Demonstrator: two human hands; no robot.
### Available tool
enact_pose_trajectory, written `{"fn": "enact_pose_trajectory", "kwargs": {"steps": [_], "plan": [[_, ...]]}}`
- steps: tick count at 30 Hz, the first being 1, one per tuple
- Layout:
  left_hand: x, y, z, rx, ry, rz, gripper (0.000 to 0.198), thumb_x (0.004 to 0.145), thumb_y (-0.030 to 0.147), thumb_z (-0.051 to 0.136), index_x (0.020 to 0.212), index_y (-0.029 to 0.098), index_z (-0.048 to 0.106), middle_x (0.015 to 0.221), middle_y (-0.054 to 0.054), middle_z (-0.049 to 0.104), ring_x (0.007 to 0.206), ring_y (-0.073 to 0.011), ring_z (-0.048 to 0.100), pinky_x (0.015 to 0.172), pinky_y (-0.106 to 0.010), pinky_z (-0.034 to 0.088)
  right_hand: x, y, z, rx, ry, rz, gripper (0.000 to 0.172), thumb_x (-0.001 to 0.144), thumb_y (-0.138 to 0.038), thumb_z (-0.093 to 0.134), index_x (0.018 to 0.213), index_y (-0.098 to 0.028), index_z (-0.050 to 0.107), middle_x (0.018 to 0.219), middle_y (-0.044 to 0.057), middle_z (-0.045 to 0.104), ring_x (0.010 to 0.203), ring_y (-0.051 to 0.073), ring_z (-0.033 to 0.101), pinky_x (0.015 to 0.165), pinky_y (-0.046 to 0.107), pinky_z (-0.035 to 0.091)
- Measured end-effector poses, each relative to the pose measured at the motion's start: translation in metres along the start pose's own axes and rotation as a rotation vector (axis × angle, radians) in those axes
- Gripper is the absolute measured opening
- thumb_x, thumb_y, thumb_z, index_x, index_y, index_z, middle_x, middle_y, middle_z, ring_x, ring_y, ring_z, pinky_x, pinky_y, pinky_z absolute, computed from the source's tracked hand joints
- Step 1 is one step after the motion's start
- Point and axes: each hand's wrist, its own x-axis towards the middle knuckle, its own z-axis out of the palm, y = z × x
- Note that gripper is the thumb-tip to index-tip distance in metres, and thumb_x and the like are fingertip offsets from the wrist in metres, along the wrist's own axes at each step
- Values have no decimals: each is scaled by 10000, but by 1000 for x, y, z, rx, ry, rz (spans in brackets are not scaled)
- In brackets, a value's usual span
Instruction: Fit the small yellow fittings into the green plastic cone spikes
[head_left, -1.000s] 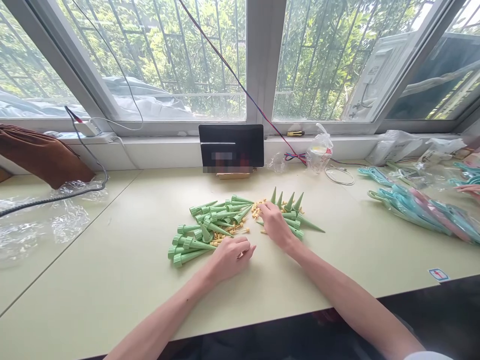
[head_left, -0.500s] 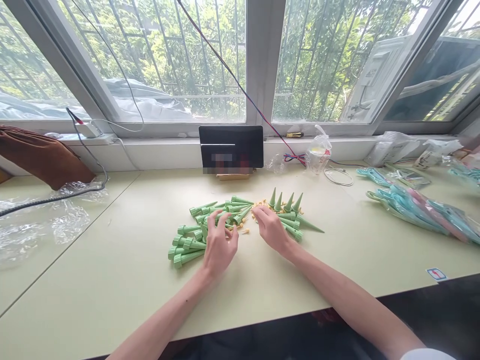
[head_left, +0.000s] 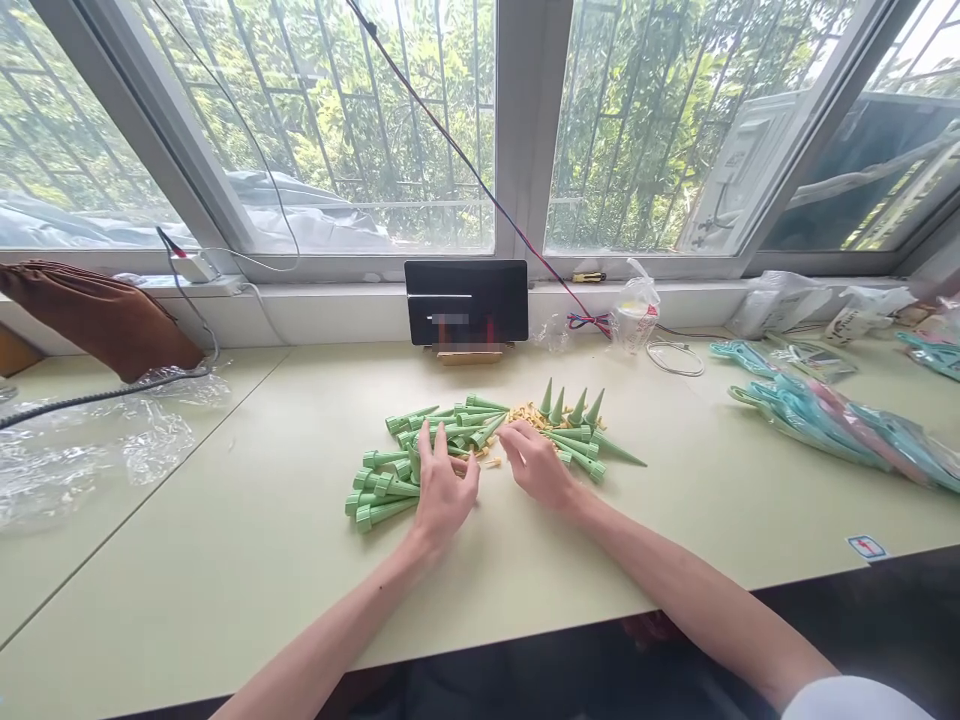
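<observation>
My left hand [head_left: 447,485] is over the right side of a heap of green ribbed spikes [head_left: 386,485], its fingers curved and apart; a green piece shows close beneath them. My right hand [head_left: 538,465] has its thumb and fingers drawn together beside small yellow pieces [head_left: 529,415]; anything between the fingertips is too small to make out. Several green cones [head_left: 577,407] stand upright behind my right hand, and more green spikes [head_left: 581,448] lie to its right.
A dark tablet [head_left: 466,303] stands at the back by the window. Bagged teal and pink items [head_left: 840,415] lie at the right. Clear plastic wrap [head_left: 150,430] and a brown pouch [head_left: 105,315] are at the left. A wrapped cup [head_left: 636,315] sits near the sill.
My right hand has moved slightly left and down, away from the yellow pieces. My left hand stays over the green heap. The whole view has shifted a little.
</observation>
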Motion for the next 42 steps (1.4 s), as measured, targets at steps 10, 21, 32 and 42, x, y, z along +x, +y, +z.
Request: {"fn": "enact_pose_trajectory", "kwargs": {"steps": [10,21,32,42], "plan": [[4,0,2,-164,1,-87,629,847,242,624,1436,178,413,1550,-246,194,775,-207,704,610,-370,644,-1,4,5,-19,-2,-13,257,985,-139,406,1126,-209,610,1019,84,625,914,182,619,818,301,512],[6,3,2,-180,7,-108,607,824,194,631,1406,141,466,1558,-245,178,879,-242,715,744,-419,646,-2,10,14,1,-5,-19,235,982,-146,415,1077,-187,625,997,91,634,906,188,619,830,313,511],[4,5,4,-184,20,-68,574,857,203,582,1412,126,458,1571,-234,153,798,-169,691,691,-343,647,-1,9,16,9,12,-66,221,985,-141,420,1072,-178,619,1002,93,638,910,179,610,824,300,508],[-3,4,8,-65,60,259,606,909,214,525,1491,210,357,1592,-165,190,1009,-226,647,818,-377,611,0,5,18,35,88,-54,266,992,-159,398,1183,-222,572,1037,99,613,914,216,618,808,358,528]]}}
